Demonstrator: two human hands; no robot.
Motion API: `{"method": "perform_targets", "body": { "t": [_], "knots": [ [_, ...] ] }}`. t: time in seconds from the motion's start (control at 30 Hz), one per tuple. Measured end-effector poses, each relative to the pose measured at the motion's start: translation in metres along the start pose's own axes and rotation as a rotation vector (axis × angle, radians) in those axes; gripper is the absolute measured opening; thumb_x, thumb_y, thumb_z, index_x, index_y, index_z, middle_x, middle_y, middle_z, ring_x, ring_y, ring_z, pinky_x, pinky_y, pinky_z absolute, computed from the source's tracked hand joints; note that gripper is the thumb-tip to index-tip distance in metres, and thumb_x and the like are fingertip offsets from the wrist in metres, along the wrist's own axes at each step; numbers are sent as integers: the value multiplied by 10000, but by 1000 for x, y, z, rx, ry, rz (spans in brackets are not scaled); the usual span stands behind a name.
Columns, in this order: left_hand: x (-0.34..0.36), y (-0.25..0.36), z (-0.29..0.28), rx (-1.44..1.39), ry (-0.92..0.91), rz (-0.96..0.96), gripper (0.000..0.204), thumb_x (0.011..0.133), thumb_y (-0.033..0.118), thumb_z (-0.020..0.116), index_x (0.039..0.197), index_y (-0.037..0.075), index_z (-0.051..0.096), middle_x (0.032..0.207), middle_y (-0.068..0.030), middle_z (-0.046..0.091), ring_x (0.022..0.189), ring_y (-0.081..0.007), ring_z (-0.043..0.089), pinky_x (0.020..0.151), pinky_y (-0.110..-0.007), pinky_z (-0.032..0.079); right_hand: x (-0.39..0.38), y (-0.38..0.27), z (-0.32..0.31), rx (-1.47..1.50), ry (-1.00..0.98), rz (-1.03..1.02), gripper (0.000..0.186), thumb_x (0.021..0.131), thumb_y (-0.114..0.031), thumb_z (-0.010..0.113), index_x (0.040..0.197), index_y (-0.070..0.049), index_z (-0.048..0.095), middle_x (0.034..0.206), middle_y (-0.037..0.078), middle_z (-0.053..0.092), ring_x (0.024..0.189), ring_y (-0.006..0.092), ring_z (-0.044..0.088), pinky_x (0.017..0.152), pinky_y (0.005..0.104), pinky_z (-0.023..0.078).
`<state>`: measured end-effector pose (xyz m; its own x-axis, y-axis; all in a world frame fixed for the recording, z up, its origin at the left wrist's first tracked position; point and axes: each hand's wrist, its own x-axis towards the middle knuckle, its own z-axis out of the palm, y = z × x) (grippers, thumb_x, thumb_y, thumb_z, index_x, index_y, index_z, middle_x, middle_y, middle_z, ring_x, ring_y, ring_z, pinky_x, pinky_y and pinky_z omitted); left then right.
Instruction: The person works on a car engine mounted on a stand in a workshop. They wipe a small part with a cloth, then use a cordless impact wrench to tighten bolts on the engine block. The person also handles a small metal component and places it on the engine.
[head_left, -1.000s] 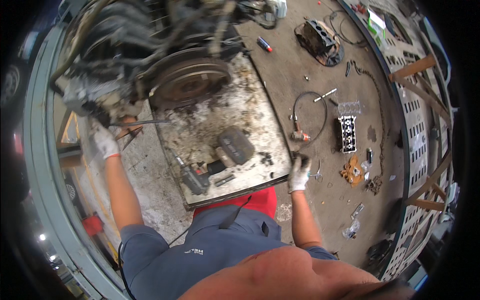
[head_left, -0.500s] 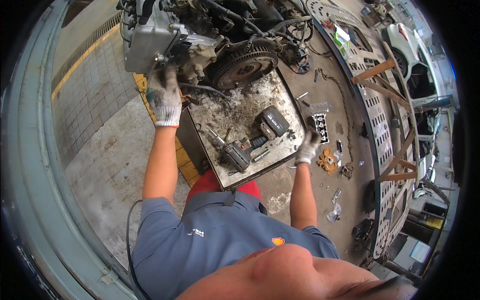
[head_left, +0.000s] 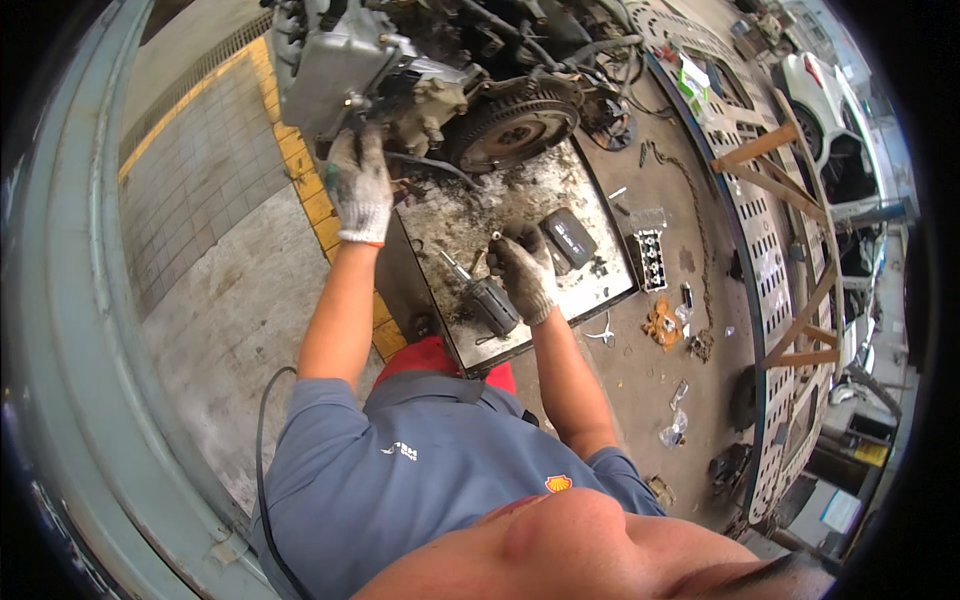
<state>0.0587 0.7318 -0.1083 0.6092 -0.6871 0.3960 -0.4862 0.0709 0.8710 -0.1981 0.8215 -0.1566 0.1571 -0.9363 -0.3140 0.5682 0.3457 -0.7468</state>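
Observation:
At the left, my left hand (head_left: pixel 358 190) wears a whitish knit glove with dark stains. Its fingers stretch up and touch the lower edge of the silver metal cover on the engine (head_left: pixel 335 75), just under a protruding bolt (head_left: pixel 352 101). Over the metal-topped table (head_left: pixel 470 205), my gloved right hand (head_left: pixel 523 275) is closed round a small metal piece with a round end (head_left: pixel 496 236); the rest of it is hidden by the fingers. A cordless impact wrench (head_left: pixel 490 305) lies beneath that hand, its grip covered, and its battery (head_left: pixel 570 238) shows beyond the fingers.
A toothed flywheel (head_left: pixel 520 133) faces the table from the engine. On the floor to the right lie a black-and-silver engine part (head_left: pixel 650 260), a crumpled brown rag (head_left: pixel 661 323) and a chain (head_left: pixel 705 250). A long perforated metal frame (head_left: pixel 770 260) stands further right.
My right hand has swung left from beyond the table's right edge to above the impact wrench. My left hand stays at the engine, its fingers now against the cover's edge. The view has shifted slightly.

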Motion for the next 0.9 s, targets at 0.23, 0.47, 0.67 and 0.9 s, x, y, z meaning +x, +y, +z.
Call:
{"method": "perform_targets", "body": {
  "t": [0.23, 0.47, 0.67, 0.9],
  "knots": [
    [-41, -80, -20, -123, -128, 47, 356, 1066, 260, 555, 1264, -17, 660, 1243, -124, 694, 1099, -228, 654, 1028, -358, 471, 7, -28, 85, 339, -270, 167, 324, 976, -75, 617, 1295, -39, 572, 984, 98, 618, 812, 228, 614, 659, 314, 489],
    [-44, 22, -34, -678, -143, -355, 402, 1075, 287, 497, 1273, -16, 671, 1269, -118, 686, 1155, -209, 631, 1051, -351, 469, 26, -31, 167, -434, -199, -223, 315, 937, -51, 718, 1238, -21, 631, 1136, 103, 701, 982, 184, 686, 856, 300, 565],
    [-36, 47, -29, -580, -246, -158, 502, 1081, 442, 485, 1284, 16, 656, 1280, -170, 668, 1178, -287, 628, 1045, -392, 478, 57, -29, 176, -1103, -136, -1005, 361, 821, -75, 794, 1165, -28, 694, 1079, 169, 732, 956, 320, 731, 853, 377, 586],
    [-15, 32, -30, -208, -326, 155, 365, 1076, 168, 515, 1355, -47, 610, 1369, -157, 643, 1270, -234, 598, 1110, -363, 453, 65, -42, 193, -1135, -90, -997, 249, 881, -61, 752, 1123, -14, 720, 1021, 162, 746, 893, 302, 747, 791, 368, 593]
  ]
}}
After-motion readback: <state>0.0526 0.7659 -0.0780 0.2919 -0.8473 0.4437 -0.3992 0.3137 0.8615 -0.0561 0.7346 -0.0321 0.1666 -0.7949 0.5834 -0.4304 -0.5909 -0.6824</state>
